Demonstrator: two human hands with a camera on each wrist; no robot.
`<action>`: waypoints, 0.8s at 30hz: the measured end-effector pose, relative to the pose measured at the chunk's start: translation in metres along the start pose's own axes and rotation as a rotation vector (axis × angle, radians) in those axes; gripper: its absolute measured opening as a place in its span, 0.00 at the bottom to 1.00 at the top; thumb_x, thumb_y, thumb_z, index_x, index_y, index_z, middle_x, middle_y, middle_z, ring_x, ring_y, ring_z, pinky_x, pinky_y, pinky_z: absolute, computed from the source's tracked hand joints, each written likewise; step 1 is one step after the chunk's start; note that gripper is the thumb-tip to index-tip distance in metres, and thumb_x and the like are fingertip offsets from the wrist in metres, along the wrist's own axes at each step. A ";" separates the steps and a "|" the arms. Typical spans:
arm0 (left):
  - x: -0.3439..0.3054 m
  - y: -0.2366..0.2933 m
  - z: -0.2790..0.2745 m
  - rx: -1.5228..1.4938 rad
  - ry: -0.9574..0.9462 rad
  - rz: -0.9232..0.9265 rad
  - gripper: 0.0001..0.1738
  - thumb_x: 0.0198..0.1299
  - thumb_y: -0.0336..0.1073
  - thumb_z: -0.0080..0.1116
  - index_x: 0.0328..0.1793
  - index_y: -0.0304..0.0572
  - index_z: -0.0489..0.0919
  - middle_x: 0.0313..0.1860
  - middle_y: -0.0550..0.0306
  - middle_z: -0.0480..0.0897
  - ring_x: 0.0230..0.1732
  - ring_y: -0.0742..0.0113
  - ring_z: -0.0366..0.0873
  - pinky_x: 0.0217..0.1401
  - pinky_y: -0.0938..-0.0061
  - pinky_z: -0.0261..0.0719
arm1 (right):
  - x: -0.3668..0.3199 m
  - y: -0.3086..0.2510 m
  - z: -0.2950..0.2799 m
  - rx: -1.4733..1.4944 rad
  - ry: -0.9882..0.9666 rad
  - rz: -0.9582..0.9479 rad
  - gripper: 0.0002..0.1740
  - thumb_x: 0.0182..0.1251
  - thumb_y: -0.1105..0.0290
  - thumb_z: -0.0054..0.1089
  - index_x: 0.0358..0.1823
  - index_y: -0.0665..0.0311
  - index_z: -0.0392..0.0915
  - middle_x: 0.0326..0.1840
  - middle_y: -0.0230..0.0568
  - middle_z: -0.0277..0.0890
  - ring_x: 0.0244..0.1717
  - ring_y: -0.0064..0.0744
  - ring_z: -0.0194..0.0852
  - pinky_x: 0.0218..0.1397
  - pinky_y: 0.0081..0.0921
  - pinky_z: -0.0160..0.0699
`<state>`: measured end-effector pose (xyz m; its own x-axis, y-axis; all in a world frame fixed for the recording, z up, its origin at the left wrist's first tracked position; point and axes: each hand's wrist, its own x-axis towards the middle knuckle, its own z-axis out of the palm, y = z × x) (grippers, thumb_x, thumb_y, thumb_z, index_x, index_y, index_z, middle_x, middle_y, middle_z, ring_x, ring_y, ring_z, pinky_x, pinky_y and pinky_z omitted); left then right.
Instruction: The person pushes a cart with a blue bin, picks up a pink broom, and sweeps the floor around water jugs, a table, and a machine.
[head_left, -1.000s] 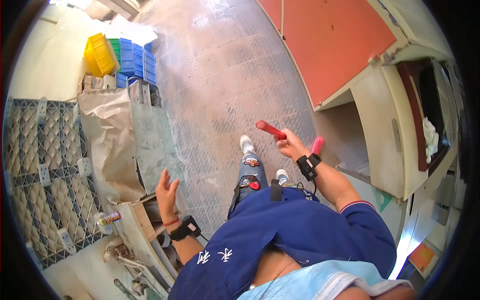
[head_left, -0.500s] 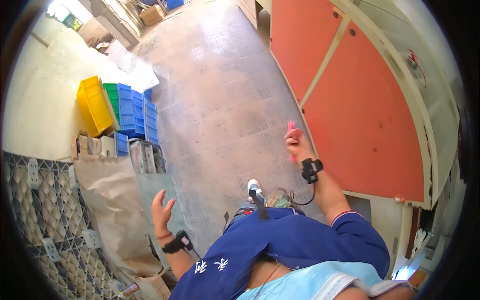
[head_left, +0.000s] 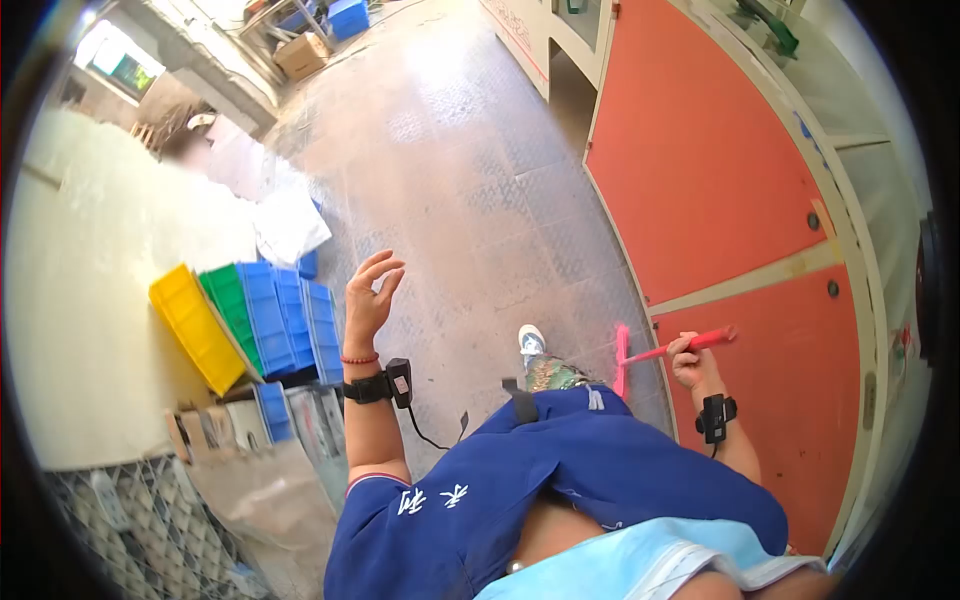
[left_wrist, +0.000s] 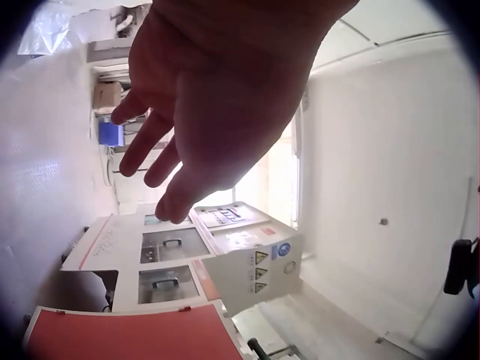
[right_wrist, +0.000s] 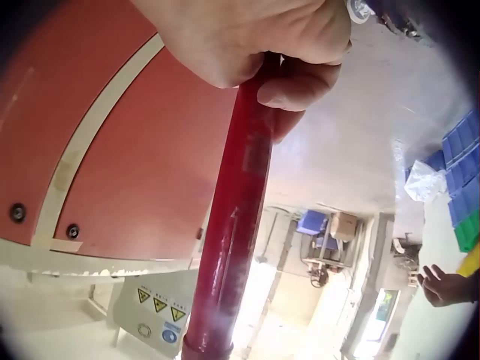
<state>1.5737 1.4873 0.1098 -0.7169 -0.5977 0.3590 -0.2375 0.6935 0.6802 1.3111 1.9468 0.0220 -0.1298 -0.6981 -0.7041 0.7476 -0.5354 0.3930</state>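
Observation:
In the head view a pink-red tool has a red handle point(head_left: 708, 339) and a pink bar-shaped head point(head_left: 622, 362) low over the floor. My right hand point(head_left: 694, 366) grips the handle beside the orange cabinet panels. The right wrist view shows that hand point(right_wrist: 277, 45) with its fingers curled round the red handle point(right_wrist: 236, 202), which runs down through the picture. My left hand point(head_left: 371, 298) is raised over the floor at the left, fingers loosely bent, holding nothing. In the left wrist view the left hand point(left_wrist: 217, 105) has its fingers spread and touches nothing.
Orange cabinet panels point(head_left: 720, 170) line the right side. Yellow point(head_left: 200, 330), green and blue bins point(head_left: 268, 318) stand at the left by a wall. A metal lattice point(head_left: 150, 520) lies lower left. The tiled floor point(head_left: 470, 220) runs ahead, with a cardboard box point(head_left: 300, 55) far off.
The view has moved along the cabinets. My right hand has swung to the right with the red handle, and the pink head now shows plainly. My left hand has risen forward.

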 end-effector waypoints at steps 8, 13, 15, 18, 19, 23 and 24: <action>0.168 -0.126 -0.053 -0.172 0.053 -0.362 0.14 0.52 0.27 0.56 0.46 0.35 0.75 0.36 0.55 0.79 0.37 0.70 0.77 0.39 0.80 0.73 | 0.092 -0.009 0.120 -0.196 0.279 0.008 0.08 0.52 0.76 0.53 0.21 0.57 0.64 0.16 0.27 0.60 0.16 0.15 0.63 0.09 0.08 0.51; 0.355 -0.190 -0.092 0.007 0.047 -0.272 0.12 0.51 0.28 0.56 0.43 0.33 0.76 0.35 0.50 0.80 0.35 0.71 0.77 0.36 0.81 0.74 | 0.165 -0.017 0.175 -0.180 0.290 0.112 0.10 0.53 0.72 0.53 0.18 0.55 0.64 0.16 0.26 0.60 0.16 0.16 0.61 0.10 0.10 0.52; 0.456 -0.202 -0.091 0.005 0.030 -0.247 0.12 0.51 0.30 0.56 0.43 0.33 0.77 0.35 0.49 0.80 0.35 0.70 0.78 0.39 0.80 0.75 | 0.210 -0.035 0.169 -0.459 0.168 0.054 0.11 0.56 0.66 0.53 0.18 0.50 0.65 0.15 0.24 0.59 0.15 0.15 0.58 0.11 0.12 0.53; 0.617 -0.199 -0.066 0.038 -0.041 0.119 0.14 0.52 0.33 0.56 0.43 0.33 0.76 0.36 0.49 0.80 0.37 0.65 0.79 0.44 0.75 0.75 | 0.257 -0.079 0.239 -0.468 0.065 -0.033 0.11 0.56 0.65 0.53 0.18 0.50 0.65 0.15 0.24 0.59 0.15 0.15 0.58 0.11 0.12 0.54; 0.670 -0.189 -0.054 0.016 -0.057 0.216 0.14 0.52 0.34 0.56 0.44 0.33 0.76 0.37 0.49 0.80 0.38 0.64 0.78 0.45 0.74 0.74 | 0.262 -0.085 0.260 -0.458 0.039 -0.059 0.11 0.56 0.65 0.53 0.18 0.50 0.65 0.15 0.24 0.59 0.15 0.15 0.58 0.11 0.12 0.54; 0.871 -0.137 -0.002 -0.043 -0.109 0.587 0.16 0.51 0.35 0.57 0.46 0.36 0.75 0.40 0.48 0.79 0.41 0.62 0.77 0.46 0.74 0.74 | 0.316 -0.075 0.297 -0.347 -0.068 -0.093 0.10 0.56 0.65 0.53 0.18 0.50 0.66 0.14 0.23 0.59 0.15 0.15 0.57 0.12 0.12 0.54; 0.915 -0.116 0.011 -0.032 -0.082 0.704 0.17 0.51 0.34 0.57 0.47 0.36 0.75 0.40 0.47 0.79 0.42 0.60 0.77 0.45 0.72 0.73 | 0.326 -0.072 0.302 -0.318 -0.089 -0.106 0.10 0.56 0.64 0.53 0.18 0.49 0.66 0.14 0.23 0.59 0.15 0.15 0.57 0.12 0.12 0.54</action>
<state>0.9378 0.8651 0.3523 -0.7406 0.0211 0.6717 0.3186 0.8911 0.3232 1.0183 1.6136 -0.0570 -0.2635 -0.6929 -0.6712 0.8907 -0.4419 0.1065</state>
